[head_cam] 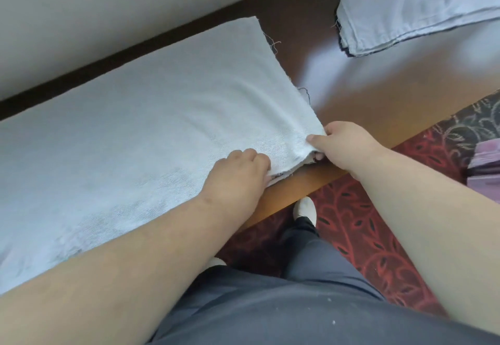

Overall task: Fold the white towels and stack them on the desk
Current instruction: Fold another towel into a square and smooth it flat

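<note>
Brown wood makes the bench (pixel 359 101), and it shines where light hits it. A pale wall (pixel 108 20) runs along its far side. Below the near edge lies a red carpet (pixel 365 236) with a leaf pattern.

One white towel (pixel 130 133) lies flat on the bench, folded over so two layers show at its near right corner. Its left end is cut off by the picture edge. A stack (pixel 414 9) of folded towels sits at the far right of the bench, well apart from the flat one. Its top is cut off too, and the layers are too thin to count.

Two hands work at the near right corner. The left hand (pixel 238 174) has its fingers curled over the towel's near edge. The right hand (pixel 343 141) pinches the corner between thumb and fingers.

One white shoe (pixel 305 209) shows under the bench edge. Something purple (pixel 484 163) at the right is hard to make out.
</note>
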`<state>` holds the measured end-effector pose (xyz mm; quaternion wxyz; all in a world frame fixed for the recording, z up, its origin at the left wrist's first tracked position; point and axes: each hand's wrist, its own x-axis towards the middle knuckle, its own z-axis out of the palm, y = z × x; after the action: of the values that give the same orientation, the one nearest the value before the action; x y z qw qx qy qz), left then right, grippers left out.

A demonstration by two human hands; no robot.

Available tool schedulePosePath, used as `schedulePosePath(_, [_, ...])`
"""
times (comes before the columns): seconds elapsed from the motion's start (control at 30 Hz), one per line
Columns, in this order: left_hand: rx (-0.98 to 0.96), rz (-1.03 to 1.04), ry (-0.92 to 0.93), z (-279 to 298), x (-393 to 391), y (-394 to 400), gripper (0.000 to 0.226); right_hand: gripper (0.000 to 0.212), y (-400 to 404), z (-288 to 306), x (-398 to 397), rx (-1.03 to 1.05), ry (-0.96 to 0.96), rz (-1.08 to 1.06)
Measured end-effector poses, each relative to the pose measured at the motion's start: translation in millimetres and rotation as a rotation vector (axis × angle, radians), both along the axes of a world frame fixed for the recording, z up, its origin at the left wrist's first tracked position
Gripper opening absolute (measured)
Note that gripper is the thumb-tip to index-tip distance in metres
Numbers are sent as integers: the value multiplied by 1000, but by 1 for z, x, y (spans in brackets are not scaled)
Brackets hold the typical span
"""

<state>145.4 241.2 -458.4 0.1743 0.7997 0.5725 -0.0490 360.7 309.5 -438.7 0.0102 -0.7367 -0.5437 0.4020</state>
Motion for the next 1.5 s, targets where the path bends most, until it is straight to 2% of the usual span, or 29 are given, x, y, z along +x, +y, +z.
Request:
schedulePosePath(0.07, [-23,34,-15,2,-2,4,25,25,-1,-2,0,17,-33,13])
schedulePosePath(0.13, [-37,36,-48,8,-2,7,15,28,-2,-4,0,37,-90,32])
schedulePosePath(0.3, [118,-2,-101,24,-10,-5,14,28,-5,-6,5,53,-78,-2])
schedulePosePath(0.37, [153,-27,-60,27,-11,-12,13,28,-7,-7,3,34,-79,29])
schedulePosePath(0.5, [-91,-37,-23,23,-6,-9,17,26,-9,-9,-3,49,-173,117])
schedulePosePath(0.57, [-152,2,-73,23,-6,1,22,30,-6,-10,-6,113,-147,80])
schedulePosePath(0.67, [-69,111,-155,22,-12,23,23,43,7,-7,-16,160,2,-67])
schedulePosePath(0.73, [-19,120,-98,16,-16,32,24,42,18,-6,-25,113,64,-154])
schedulePosePath(0.8, [11,111,-30,8,-18,30,29,37,26,-6,-33,27,58,-119])
schedulePosePath(0.93, [77,173,-42,-2,-11,18,33,32,37,-8,-38,-109,39,39])
schedulePosePath(1.1, [60,192,-131,-2,9,16,40,25,46,-9,-17,-7,10,86])
schedulePosePath(1.23, [-10,103,-219,2,36,31,50,28,62,-5,20,42,-163,97])
schedulePosePath(1.3, [-22,56,-229,3,46,37,52,33,68,-2,32,37,-206,49])
schedulePosePath(1.37, [41,88,-204,3,45,34,50,53,69,0,30,115,-282,60])
schedulePosePath(1.43, [113,210,-156,2,29,22,43,80,64,4,9,312,-389,191])
schedulePosePath(1.5, [137,347,-116,-1,3,3,37,84,56,7,-29,477,-359,401])
